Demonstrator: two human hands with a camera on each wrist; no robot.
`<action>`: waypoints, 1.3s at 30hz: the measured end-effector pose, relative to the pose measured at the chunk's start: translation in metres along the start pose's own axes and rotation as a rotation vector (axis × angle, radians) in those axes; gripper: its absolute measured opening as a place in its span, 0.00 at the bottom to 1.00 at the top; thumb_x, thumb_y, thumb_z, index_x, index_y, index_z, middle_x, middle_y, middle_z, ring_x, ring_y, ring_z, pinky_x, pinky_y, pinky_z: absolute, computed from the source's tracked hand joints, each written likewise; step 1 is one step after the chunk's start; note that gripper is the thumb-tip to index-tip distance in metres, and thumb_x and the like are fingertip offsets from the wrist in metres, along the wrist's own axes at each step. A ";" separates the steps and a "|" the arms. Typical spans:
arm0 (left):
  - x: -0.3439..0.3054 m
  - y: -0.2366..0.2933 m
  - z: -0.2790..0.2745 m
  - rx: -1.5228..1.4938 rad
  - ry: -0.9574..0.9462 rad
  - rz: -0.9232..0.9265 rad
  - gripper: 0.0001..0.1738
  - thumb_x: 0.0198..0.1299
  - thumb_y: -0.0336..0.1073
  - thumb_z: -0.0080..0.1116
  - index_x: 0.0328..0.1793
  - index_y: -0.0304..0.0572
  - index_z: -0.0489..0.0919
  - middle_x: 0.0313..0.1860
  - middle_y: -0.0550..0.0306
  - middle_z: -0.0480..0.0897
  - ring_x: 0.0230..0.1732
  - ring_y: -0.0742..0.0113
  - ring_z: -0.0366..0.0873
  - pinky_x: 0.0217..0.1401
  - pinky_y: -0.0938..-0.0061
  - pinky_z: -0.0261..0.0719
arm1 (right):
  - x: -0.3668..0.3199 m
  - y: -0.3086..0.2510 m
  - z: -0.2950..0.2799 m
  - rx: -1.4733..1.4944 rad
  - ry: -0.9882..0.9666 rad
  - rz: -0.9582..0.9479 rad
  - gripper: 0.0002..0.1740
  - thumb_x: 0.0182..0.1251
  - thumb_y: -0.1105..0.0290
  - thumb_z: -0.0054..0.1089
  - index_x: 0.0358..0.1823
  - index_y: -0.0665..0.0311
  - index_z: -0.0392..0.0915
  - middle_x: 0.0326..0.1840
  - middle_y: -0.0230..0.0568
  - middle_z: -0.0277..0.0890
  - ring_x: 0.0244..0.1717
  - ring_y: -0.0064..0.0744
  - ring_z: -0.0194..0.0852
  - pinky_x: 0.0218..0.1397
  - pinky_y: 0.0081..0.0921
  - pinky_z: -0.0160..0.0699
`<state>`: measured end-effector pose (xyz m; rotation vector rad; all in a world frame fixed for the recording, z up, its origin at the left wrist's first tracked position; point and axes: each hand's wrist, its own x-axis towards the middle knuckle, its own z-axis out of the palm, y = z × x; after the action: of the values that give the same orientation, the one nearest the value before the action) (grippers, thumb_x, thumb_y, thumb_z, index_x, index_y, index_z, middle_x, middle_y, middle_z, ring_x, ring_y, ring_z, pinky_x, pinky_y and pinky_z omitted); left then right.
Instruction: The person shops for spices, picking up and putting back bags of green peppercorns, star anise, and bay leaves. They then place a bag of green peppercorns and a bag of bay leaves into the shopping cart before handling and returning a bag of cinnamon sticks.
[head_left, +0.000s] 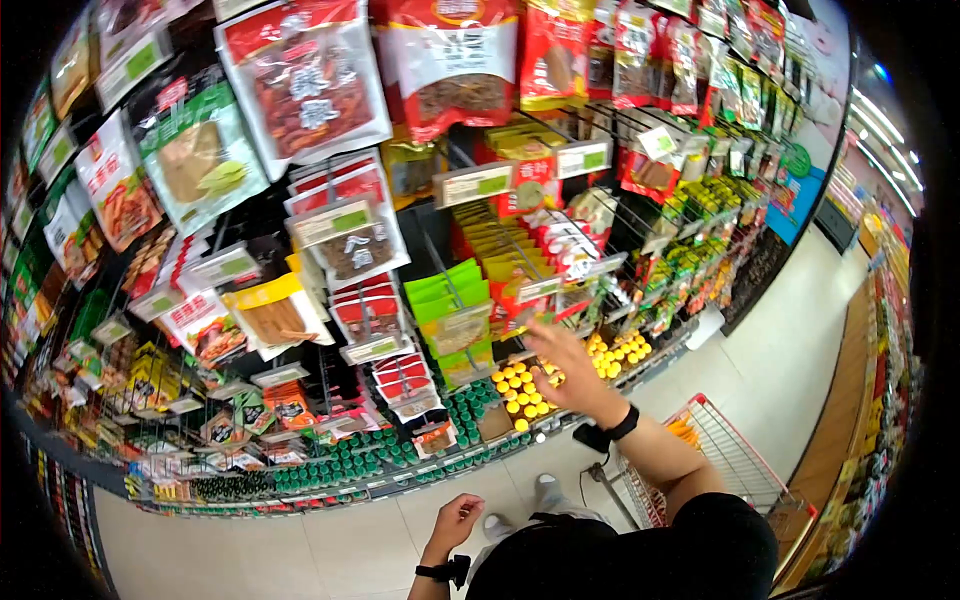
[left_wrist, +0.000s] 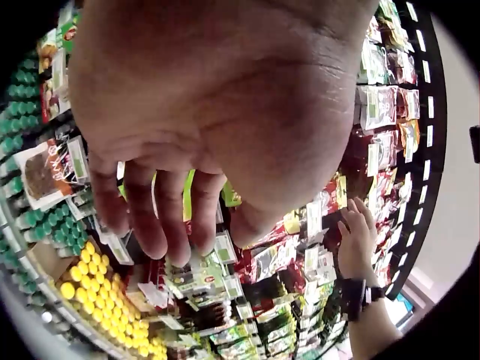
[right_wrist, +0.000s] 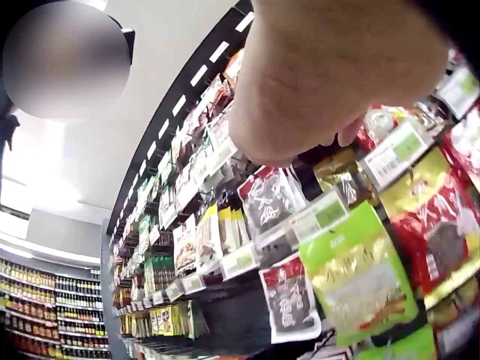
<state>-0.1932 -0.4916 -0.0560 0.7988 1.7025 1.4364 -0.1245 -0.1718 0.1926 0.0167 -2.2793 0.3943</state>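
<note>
The right hand [head_left: 562, 366] is extended, fingers straight and apart, to the hanging snack packets [head_left: 500, 262] on the middle pegs just beyond it, where frontal access is given, and the left hand [head_left: 455, 520] is held low, loosely curled, empty

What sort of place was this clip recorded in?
A supermarket aisle: snack packets hang in tiers with price tags, yellow-capped bottles stand in rows below, and a wire shopping trolley waits alongside.
</note>
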 end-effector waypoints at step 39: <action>0.108 0.114 0.443 0.832 -0.967 0.006 0.15 0.60 0.34 0.64 0.51 0.36 0.79 0.44 0.50 0.83 0.46 0.58 0.82 0.51 0.69 0.79 | -0.718 0.211 -0.136 -0.029 -0.289 1.753 0.32 0.64 0.56 0.56 0.65 0.70 0.68 0.67 0.54 0.64 0.71 0.54 0.58 0.72 0.44 0.64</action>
<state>0.1287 -0.1536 0.0036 1.5927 1.4189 0.1288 0.4300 -0.0138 -0.3032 -2.0835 -1.9435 1.2231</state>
